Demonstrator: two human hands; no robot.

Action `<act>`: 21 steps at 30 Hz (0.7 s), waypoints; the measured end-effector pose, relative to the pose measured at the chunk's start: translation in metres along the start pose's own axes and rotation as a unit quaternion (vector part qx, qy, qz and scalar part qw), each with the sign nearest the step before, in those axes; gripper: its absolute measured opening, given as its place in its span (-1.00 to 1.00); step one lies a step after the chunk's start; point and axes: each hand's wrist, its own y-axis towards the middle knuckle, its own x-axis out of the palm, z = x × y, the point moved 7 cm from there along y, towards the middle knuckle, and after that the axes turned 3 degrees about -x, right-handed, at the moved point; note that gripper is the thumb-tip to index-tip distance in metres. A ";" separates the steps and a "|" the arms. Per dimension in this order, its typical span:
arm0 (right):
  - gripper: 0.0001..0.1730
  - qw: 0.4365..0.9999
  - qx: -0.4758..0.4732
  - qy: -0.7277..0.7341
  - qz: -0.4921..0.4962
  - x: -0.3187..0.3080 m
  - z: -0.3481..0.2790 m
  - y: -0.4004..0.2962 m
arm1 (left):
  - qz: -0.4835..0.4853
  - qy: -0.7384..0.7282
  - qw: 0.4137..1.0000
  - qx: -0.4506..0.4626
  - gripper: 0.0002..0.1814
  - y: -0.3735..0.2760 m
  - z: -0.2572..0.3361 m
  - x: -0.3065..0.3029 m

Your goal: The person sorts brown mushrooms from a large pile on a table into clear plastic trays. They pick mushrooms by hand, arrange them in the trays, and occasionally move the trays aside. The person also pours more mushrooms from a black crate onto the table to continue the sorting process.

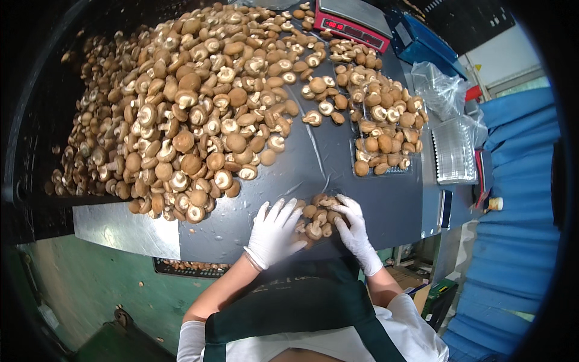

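A cluster of shiitake mushrooms (316, 219) lies on the dark tabletop right in front of me, between my two white-gloved hands. A faint clear edge around it looks like a plastic tray, mostly hidden. My left hand (276, 233) lies flat over the left side of the cluster, its fingers stretched and slightly apart, fingertips by the mushrooms. On the right side, the thumb and fingers of my right hand (355, 228) curve around a brown mushroom cap (334, 217). Whether they grip that cap or only touch it cannot be made out.
A big heap of loose shiitake (194, 108) spills from a black crate (27, 181) at left. Mushroom-filled clear trays (384, 171) stand at right, below a red digital scale (353, 25). Stacked empty clear trays (454, 151) sit near a blue curtain (511, 217).
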 end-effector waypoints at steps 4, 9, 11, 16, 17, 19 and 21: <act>-0.76 0.996 -0.014 0.026 0.087 -0.015 -0.016 0.039 | 0.006 -0.035 0.999 0.017 -0.15 -0.004 -0.002 -0.012; -0.81 0.992 -0.098 0.073 0.010 0.046 -0.057 0.119 | 0.108 -0.107 0.988 -0.040 -0.25 -0.022 -0.014 -0.033; -0.72 0.988 -0.151 0.029 0.012 0.080 -0.068 0.138 | 0.148 -0.091 0.982 -0.075 -0.32 -0.034 -0.023 -0.042; -0.79 0.992 -0.101 -0.045 -0.063 0.114 -0.045 0.157 | 0.156 -0.108 0.967 -0.168 -0.34 -0.063 -0.040 -0.045; -0.82 0.995 -0.069 -0.010 -0.072 0.107 -0.038 0.157 | 0.151 -0.113 0.965 -0.181 -0.34 -0.066 -0.041 -0.045; -0.77 0.989 -0.133 0.055 -0.033 0.070 -0.068 0.137 | 0.173 -0.129 0.959 -0.185 -0.33 -0.078 -0.039 -0.044; -0.71 0.971 -0.236 0.008 -0.031 0.038 -0.096 0.110 | 0.208 -0.107 0.965 -0.118 -0.27 -0.083 -0.025 -0.044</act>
